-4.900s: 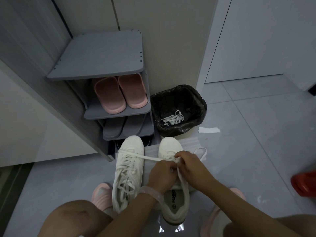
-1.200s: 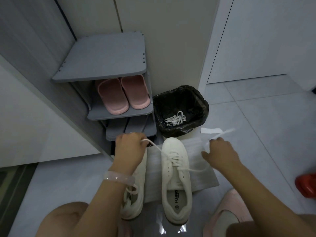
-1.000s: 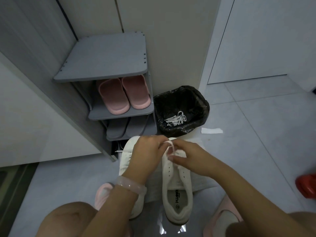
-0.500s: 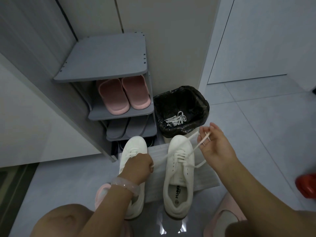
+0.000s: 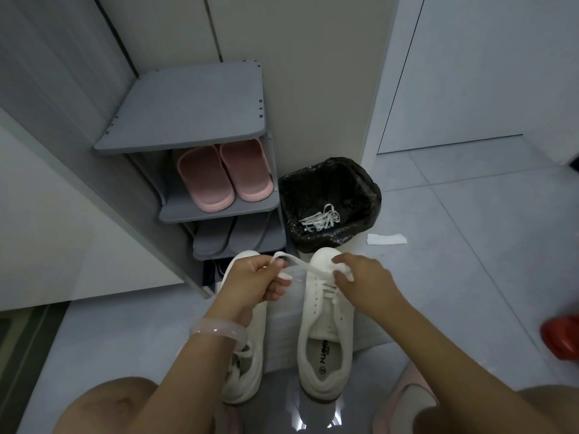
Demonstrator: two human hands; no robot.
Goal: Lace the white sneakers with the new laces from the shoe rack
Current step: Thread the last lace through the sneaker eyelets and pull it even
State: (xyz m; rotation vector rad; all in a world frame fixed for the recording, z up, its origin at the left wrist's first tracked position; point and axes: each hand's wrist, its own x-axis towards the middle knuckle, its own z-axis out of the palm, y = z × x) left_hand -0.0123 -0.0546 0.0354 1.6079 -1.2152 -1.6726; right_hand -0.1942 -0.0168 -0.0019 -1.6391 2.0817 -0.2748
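Note:
Two white sneakers stand side by side on a pale sheet on the floor. The right sneaker [image 5: 326, 327] has a white lace [image 5: 302, 267] threaded through its lowest eyelets only. My left hand [image 5: 255, 285] pinches one end of that lace above the toe of the left sneaker [image 5: 247, 371], which is laced. My right hand [image 5: 360, 280] hovers over the right sneaker's toe and grips the lace's other end, bunched in its fingers.
A grey shoe rack [image 5: 188, 120] stands ahead, with pink slippers [image 5: 222, 173] on one shelf and grey ones below. A black-lined bin [image 5: 329, 202] beside it holds old white laces [image 5: 319, 220]. A paper strip [image 5: 387, 239] lies on the tiles; a red object [image 5: 560, 338] sits far right.
Half a second ago the hands held the lace ends spread wide; now both have come in over the sneaker toes, the right hand dropping from beside the bin.

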